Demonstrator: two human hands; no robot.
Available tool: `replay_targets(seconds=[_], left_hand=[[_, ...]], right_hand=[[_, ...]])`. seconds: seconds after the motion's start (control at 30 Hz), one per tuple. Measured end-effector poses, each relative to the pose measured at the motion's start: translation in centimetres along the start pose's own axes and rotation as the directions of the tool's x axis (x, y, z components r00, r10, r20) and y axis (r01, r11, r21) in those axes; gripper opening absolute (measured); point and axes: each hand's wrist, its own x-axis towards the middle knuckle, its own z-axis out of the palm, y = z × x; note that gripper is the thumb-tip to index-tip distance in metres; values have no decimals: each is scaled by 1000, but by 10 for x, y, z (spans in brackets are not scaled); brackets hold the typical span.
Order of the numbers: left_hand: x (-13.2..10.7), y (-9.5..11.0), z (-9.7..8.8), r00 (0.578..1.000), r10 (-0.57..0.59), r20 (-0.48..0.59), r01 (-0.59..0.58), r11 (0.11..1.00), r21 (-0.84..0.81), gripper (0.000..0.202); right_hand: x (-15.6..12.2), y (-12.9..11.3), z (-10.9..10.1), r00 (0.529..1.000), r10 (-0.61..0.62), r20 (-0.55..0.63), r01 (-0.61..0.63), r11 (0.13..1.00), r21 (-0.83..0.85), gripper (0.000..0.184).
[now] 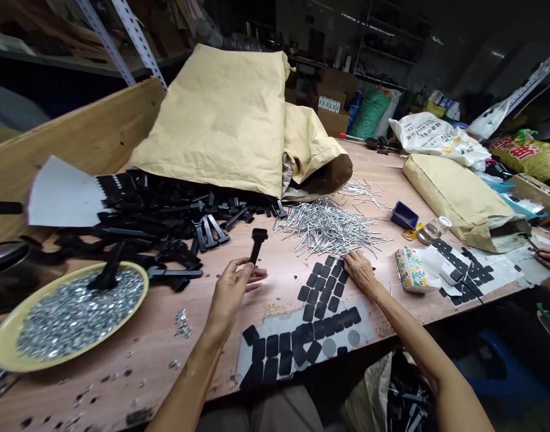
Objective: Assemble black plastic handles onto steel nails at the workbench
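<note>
My left hand (236, 285) is closed on a black plastic part (257, 243), a flat bar with a wider head, held upright above the table. My right hand (361, 275) rests on the tabletop at the near edge of a pile of thin metal pins (326, 228). Its fingers are bent together and touch down beside the rows of black rounded pads (322, 283); what they pinch, if anything, is hidden. More black pads lie on a pale backing sheet (364, 327) close to the table's front edge.
A yellow bowl (142, 300) of small metal pieces stands at left, a black part stuck in it. Behind are heaped black plastic parts (167, 240) and a large paper sack (221, 120). At right are a dark blue tray (404, 215), tissue pack (410, 270) and another person's hand (549, 257).
</note>
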Motion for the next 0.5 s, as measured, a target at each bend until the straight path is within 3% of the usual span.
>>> replay_targets(seconds=[0.07, 0.13, 0.23, 0.33, 0.5], left_hand=[[-5, 6, 2, 995, -77, 58, 88, 975, -206, 37], [-8, 11, 4, 989, -134, 66, 148, 943, -298, 37], [-12, 16, 6, 973, -215, 81, 230, 925, -303, 26], [-16, 18, 6, 954, -266, 141, 296, 911, -285, 27], [-21, 16, 9, 936, -304, 179, 348, 880, -323, 22]], right_hand=[[1, 3, 0, 1000, -14, 7, 14, 1000, 26, 23], [4, 7, 0, 1000, -26, 11, 25, 998, 54, 23], [7, 9, -1, 999, -41, 15, 40, 995, 93, 26], [-2, -5, -2, 998, -57, 19, 55, 990, 128, 30], [-28, -42, -4, 955, -294, 44, 264, 906, 330, 30]])
